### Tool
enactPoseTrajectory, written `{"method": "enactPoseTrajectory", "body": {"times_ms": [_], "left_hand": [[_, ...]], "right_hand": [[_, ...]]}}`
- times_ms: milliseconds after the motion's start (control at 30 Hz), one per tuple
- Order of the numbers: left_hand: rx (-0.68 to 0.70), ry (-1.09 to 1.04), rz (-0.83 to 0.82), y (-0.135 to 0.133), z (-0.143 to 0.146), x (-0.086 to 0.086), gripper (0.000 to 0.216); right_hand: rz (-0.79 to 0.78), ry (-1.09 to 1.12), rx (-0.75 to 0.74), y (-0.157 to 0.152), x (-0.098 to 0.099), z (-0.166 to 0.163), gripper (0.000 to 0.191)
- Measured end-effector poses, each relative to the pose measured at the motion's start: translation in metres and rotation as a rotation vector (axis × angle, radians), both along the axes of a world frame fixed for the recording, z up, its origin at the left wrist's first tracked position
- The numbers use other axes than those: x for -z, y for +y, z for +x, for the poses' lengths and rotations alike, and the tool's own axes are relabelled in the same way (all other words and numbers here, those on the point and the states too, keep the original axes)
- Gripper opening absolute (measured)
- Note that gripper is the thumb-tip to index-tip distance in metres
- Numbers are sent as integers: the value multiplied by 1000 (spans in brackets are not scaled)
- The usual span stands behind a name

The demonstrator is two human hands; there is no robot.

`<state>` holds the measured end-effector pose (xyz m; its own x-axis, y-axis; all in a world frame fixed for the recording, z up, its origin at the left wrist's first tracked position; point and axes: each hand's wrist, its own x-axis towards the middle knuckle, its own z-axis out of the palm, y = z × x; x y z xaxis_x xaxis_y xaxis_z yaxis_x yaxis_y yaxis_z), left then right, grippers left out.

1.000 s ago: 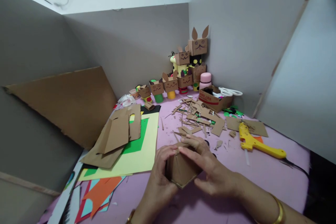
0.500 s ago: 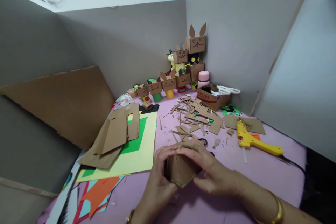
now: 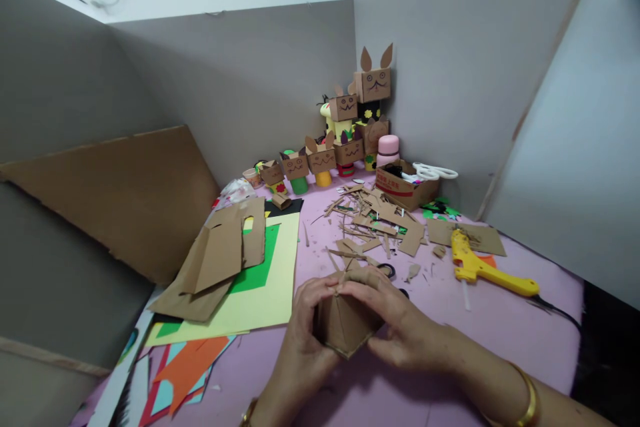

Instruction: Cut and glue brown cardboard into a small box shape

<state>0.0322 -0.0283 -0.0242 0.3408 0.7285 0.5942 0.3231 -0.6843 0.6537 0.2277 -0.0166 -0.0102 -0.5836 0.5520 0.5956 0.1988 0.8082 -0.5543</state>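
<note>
Between my two hands is a folded cardboard piece (image 3: pixel 345 328), pointed at the top like a small pyramid, with one edge facing me. My left hand (image 3: pixel 306 323) wraps its left side, fingertips at the peak. From the right, my right hand (image 3: pixel 400 320) grips it, with fingers over the top and the thumb low on the right face. The far faces are hidden. Just beyond my fingers lie scissors with dark handles (image 3: pixel 387 271), partly covered by my right hand.
Cardboard scraps (image 3: pixel 380 217) litter the middle of the pink table. A yellow glue gun (image 3: pixel 487 269) lies at right. Cardboard sheets (image 3: pixel 217 260) and coloured paper (image 3: pixel 193 370) cover the left. Cardboard animal figures (image 3: pixel 321 159) and a box with white scissors (image 3: pixel 407 188) stand at the back.
</note>
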Motion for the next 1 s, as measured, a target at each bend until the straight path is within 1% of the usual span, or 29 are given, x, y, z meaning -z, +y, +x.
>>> {"method": "enactPoseTrajectory", "body": {"times_ms": [167, 333, 500, 667, 1000], "left_hand": [[-18, -5, -28, -1, 1, 0, 63], [-31, -9, -44, -1, 1, 3, 63], [-67, -24, -74, 0, -1, 7, 72], [-40, 31, -14, -1, -1, 5, 65], [-22, 36, 19, 0, -2, 4, 65]], "right_hand": [[2, 0, -7, 0, 1, 0, 86], [-6, 0, -3, 0, 1, 1, 85], [6, -3, 2, -1, 0, 1, 83], [-4, -9, -2, 0, 0, 1, 85], [-7, -1, -14, 0, -1, 1, 86]]}}
